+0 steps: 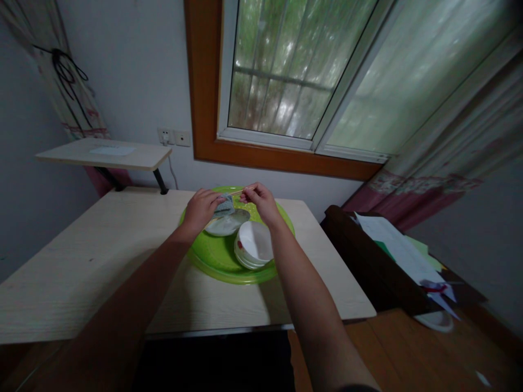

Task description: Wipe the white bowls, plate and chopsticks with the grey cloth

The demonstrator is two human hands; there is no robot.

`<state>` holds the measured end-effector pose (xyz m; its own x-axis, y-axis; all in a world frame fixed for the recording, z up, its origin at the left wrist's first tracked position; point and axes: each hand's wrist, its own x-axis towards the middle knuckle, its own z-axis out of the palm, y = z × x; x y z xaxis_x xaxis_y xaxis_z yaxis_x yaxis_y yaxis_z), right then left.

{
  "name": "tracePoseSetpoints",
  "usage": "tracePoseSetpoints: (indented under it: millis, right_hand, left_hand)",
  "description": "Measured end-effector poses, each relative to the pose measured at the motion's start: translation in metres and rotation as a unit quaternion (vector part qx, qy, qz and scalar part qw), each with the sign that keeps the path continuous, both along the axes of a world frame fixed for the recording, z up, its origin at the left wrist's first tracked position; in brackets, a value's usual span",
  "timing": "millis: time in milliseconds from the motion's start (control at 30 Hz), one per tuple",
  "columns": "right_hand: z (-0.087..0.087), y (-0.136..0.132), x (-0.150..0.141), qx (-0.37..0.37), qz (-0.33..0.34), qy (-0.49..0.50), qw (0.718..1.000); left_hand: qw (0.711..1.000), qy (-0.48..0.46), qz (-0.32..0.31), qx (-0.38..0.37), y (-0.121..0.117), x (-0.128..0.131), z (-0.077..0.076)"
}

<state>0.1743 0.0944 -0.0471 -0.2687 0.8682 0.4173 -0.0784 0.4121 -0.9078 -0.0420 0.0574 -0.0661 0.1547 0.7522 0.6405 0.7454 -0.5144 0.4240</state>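
Note:
Over the far part of a round green tray [220, 270], my left hand [201, 208] is closed on a grey-blue cloth [224, 207]. Thin wooden chopsticks [237, 192] run from the cloth to my right hand [258, 200], whose fingers pinch their other end. How many chopsticks there are, I cannot tell. Below the cloth a pale plate [227, 224] lies in the tray. Nearer to me stand stacked white bowls [254, 244] with a red mark on the side, just below my right wrist.
The tray rests on a light wooden desk [118, 261]. A raised shelf [106, 153] stands at the back left, with sockets [174, 137] on the wall behind. A window [302, 81] is ahead. To the right, papers [400, 250] lie on dark furniture [368, 267].

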Motion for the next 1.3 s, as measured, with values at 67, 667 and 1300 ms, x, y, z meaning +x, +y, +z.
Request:
tracePoseSetpoints:
  millis: [67, 667, 1300]
  right_hand:
    - [-0.002, 0.004, 0.001, 0.011, -0.023, 0.019, 0.999]
    - [-0.006, 0.022, 0.014, 0.001, -0.124, 0.156, 0.98]
    - [-0.004, 0.021, 0.016, 0.031, -0.178, 0.178, 0.967]
  left_hand:
    - [1.0, 0.008, 0.004, 0.001, -0.001, 0.001, 0.0]
    - [0.998, 0.045, 0.029, -0.015, 0.007, -0.004, -0.006]
    - [0.999, 0.036, 0.019, 0.0, 0.006, -0.001, -0.008]
